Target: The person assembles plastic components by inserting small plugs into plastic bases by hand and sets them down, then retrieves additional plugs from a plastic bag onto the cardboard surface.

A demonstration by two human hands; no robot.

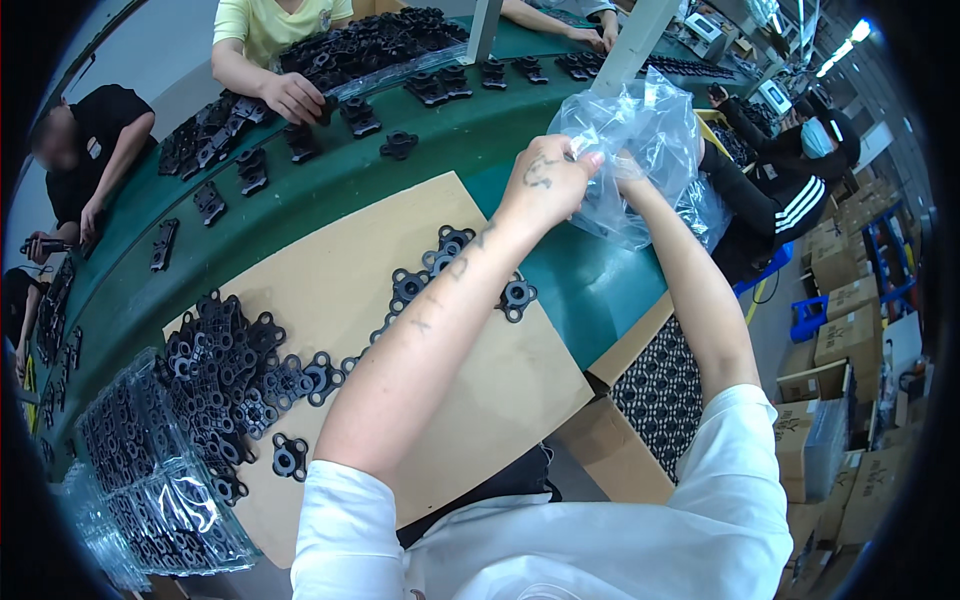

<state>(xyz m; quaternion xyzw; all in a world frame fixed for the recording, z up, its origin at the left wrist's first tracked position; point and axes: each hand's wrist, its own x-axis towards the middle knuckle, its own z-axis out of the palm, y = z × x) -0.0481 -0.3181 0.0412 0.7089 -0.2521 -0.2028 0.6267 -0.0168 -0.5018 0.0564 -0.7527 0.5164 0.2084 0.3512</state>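
Note:
A crumpled clear plastic bag point(655, 125) is held up beyond the cardboard sheet, over the green work surface. My left hand point(548, 182) is closed on the bag's near left side, thumb pressed against the film. My right hand point(628, 168) reaches into the folds of the bag; the film covers its fingers, so their grip cannot be made out. Under my left forearm, black flanged plastic parts point(320, 378) with round holes lie in a line on the cardboard sheet point(500, 390). A larger heap of them point(215, 360) sits at the sheet's left.
An open carton point(655, 395) with rows of black parts stands below my right forearm. Clear trays point(170, 490) of parts are stacked at the left. Parts lie along a curved green conveyor point(330, 160). Several people work nearby; a metal post point(635, 45) rises behind the bag.

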